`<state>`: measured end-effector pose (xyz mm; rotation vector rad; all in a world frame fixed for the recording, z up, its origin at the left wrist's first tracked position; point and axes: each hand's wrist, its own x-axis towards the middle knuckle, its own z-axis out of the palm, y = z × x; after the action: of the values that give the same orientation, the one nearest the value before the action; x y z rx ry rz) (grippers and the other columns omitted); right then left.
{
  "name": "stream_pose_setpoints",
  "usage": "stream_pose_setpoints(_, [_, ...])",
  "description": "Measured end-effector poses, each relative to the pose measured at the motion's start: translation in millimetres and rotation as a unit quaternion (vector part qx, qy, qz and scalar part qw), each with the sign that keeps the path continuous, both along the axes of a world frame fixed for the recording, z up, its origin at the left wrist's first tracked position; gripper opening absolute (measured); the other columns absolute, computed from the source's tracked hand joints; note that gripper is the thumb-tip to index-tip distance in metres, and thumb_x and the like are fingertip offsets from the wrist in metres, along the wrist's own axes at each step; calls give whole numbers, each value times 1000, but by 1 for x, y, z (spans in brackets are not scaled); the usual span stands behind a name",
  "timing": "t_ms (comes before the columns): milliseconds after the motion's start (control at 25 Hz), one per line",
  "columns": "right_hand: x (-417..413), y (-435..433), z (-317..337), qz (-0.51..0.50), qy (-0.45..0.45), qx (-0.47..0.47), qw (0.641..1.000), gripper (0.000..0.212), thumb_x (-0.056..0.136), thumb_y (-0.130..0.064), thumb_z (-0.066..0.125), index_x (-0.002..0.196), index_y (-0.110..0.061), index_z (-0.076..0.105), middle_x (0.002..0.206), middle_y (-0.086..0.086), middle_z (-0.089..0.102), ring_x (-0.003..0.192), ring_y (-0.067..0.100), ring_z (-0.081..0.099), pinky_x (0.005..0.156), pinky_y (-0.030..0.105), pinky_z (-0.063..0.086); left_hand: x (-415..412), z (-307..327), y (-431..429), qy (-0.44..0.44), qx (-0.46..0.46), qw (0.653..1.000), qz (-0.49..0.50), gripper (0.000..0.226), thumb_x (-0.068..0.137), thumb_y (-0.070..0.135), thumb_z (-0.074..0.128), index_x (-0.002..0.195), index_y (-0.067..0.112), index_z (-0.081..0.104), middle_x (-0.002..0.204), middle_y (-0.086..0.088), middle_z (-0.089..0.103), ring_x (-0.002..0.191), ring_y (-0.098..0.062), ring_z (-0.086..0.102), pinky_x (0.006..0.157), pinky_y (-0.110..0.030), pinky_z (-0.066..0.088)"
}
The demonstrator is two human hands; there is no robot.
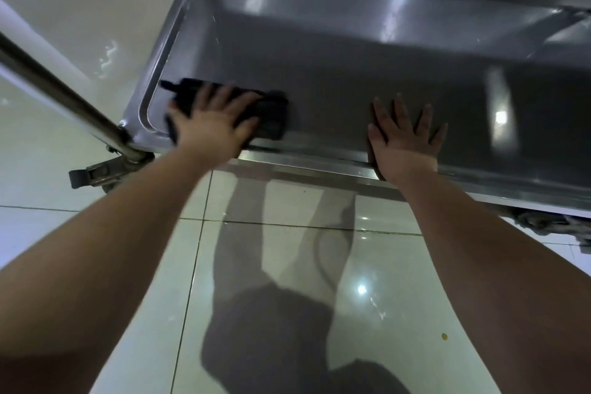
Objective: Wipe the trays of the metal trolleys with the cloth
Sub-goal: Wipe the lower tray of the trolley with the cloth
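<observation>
while the right hand (404,134) lies flat with fingers spread on the tray (367,51), the left hand (212,123) presses the cloth (271,115), fingers straight.

Tray (351,57): low on the trolley, ahead of the person, above the floor (287,265).
Cloth (271,115): in the tray, at its near left corner, close to the near rim.
Left hand (211,125): flat on top of the cloth, fingers spread.
Right hand (403,137): flat on the tray bottom, right of the cloth and apart from it, heel of the palm over the near rim.
Post (64,93): left of the tray, slanting down to its near left corner.
Caster (96,174): on the floor, under that corner.
Second caster (550,224): under the tray's near edge, far right.
Speck (444,336): on the floor, near side, beside the right forearm.
</observation>
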<state>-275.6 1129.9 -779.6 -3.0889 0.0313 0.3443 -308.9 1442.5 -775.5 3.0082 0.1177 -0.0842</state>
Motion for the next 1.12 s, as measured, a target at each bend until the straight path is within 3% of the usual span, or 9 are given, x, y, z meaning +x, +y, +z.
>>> stream_pose_setpoints(120, [3,7,8,1,12,-5,1000,52,98,-57,12,146,-56,-8,161,-16,-13,146,40,-15,110,68,-11,-8,6,29,11,6,997,77,49,95,61,24,143,54,24,160,7,21,148,-25,9,104,-76,2])
stream_pose_setpoints(320, [-3,83,10,110,10,35,993,50,98,-59,11,143,-60,-10,158,-23,-17,146,36,-19,106,68,-18,-36,1,-24,28,9,1000,1,49,95,63,21,144,59,16,162,10,11,149,-25,1,106,-73,-1])
stream_pose_setpoints(440, [-6,95,-1,89,4,27,996,51,95,-63,8,142,-60,-11,157,-26,-17,147,34,-17,105,71,-16,-34,5,26,43,-8,999,20,49,95,63,24,143,59,17,162,13,10,150,-20,0,109,-70,-3])
stream_pose_setpoints(600, [-6,89,-11,86,-32,24,995,52,91,-66,5,141,-62,-12,158,-26,-14,148,33,-14,105,68,-17,-24,1,66,24,44,995,89,52,93,63,14,145,56,14,163,5,11,149,-26,2,107,-72,-6])
stream_pose_setpoints(760, [-7,89,-16,90,-43,15,995,54,88,-65,-2,140,-62,-15,158,-25,-14,148,33,-15,105,70,-15,37,-1,50,12,26,998,51,51,94,65,15,144,58,16,163,5,14,148,-30,6,105,-75,-8])
stream_pose_setpoints(960, [-7,88,-11,85,-29,20,996,52,90,-64,2,140,-63,-13,157,-27,-15,147,30,-18,107,70,-13,152,10,39,75,-18,995,63,52,97,64,21,147,53,15,162,1,14,148,-33,4,102,-79,-5])
stream_pose_setpoints(1120, [-1,88,-12,82,-33,36,995,52,91,-64,3,141,-62,-11,158,-27,-13,148,29,-17,106,70,-14,129,14,19,68,-32,996,49,53,96,64,23,147,52,17,162,4,14,149,-31,4,103,-79,-3])
